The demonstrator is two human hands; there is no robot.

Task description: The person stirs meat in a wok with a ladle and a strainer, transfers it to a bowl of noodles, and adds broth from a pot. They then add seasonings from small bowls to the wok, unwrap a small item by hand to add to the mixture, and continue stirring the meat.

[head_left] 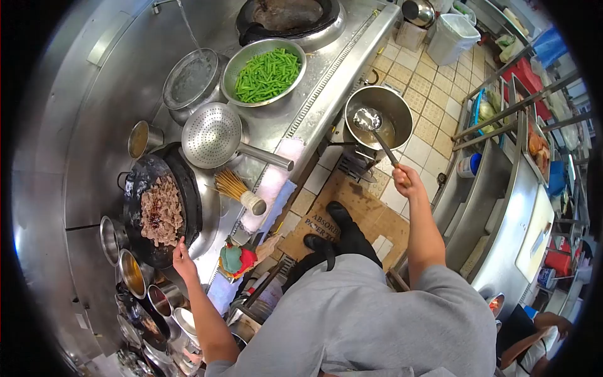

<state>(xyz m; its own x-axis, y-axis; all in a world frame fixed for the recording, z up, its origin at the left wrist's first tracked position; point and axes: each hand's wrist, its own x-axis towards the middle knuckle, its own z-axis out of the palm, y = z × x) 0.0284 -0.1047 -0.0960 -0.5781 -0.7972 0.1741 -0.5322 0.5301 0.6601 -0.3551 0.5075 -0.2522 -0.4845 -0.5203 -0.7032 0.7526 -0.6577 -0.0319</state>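
My right hand is closed around the wooden handle of a ladle. The ladle's shiny bowl is inside a deep metal pot with liquid in it. On the other side, my left hand is at the near edge of a black wok, fingers stretched out and apparently empty. Cooked-looking sliced meat with dark red bits on it lies in the wok. Behind the wok, a perforated strainer rests with its handle pointing right, and a bamboo brush lies below it.
Cut green beans fill a metal bowl farther back. Water runs from a tap into a sieve-topped pot. Several seasoning containers line the left. Cardboard covers the floor underfoot. A person is at the lower right.
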